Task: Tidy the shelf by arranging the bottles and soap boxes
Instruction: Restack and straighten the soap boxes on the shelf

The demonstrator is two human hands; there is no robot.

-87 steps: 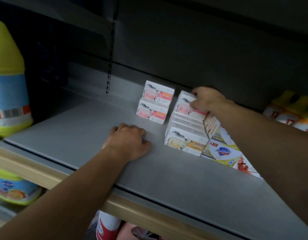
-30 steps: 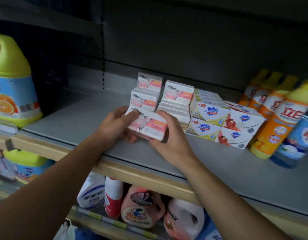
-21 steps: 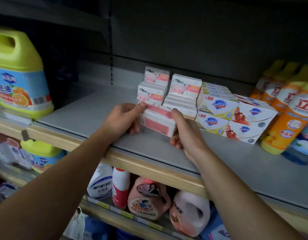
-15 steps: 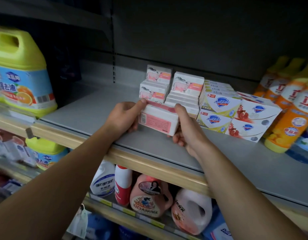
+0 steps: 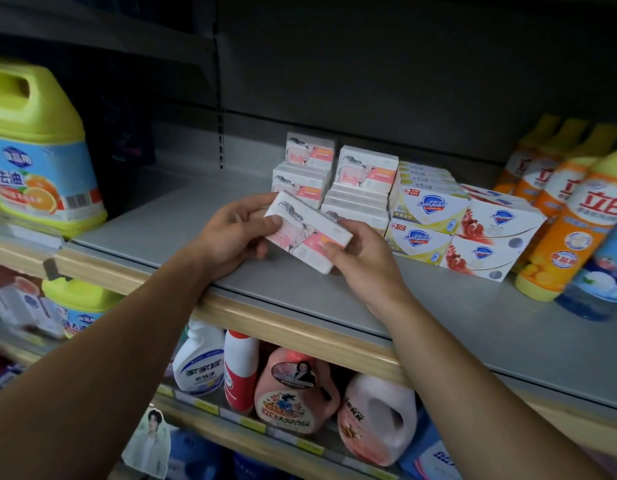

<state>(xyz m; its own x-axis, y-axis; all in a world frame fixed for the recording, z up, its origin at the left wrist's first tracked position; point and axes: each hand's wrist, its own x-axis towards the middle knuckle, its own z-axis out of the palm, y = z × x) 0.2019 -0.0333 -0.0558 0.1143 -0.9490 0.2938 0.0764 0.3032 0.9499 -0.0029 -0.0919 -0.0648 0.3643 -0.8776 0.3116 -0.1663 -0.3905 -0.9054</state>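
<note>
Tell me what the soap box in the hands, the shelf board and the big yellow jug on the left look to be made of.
Soap box: printed card, slightly glossy, with sharp folded edges; probably cardboard.
Shelf board: smooth matte grey surface, likely painted metal or laminate; its front edge looks wood-toned.
Yellow jug: moulded plastic with a built-in handle and a glossy printed label.

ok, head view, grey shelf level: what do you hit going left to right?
Yellow-capped jug → left hand → held pink soap box → right hand → Safeguard boxes → orange bottles.
</note>
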